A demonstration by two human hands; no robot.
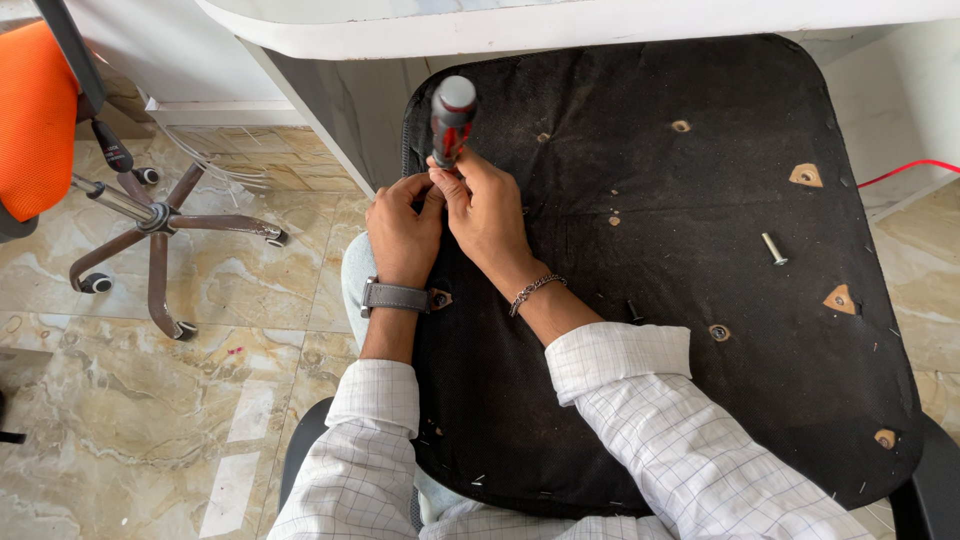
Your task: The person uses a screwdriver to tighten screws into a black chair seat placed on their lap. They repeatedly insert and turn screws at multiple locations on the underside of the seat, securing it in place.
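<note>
I have both hands at the screwdriver (452, 120), upright near the left edge of the upturned black seat base (650, 280): left hand (400, 235) and right hand (485, 210) pinch its shaft. I'd keep it vertical, pressing down.

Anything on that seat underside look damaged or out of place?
Yes. A loose bolt lies on the black seat underside, and its fabric is torn to bare wood at the triangular holes. Both hands, left and right, steady an upright screwdriver.

Black seat underside (640, 300) carries loose silver bolt (774, 248).
</note>
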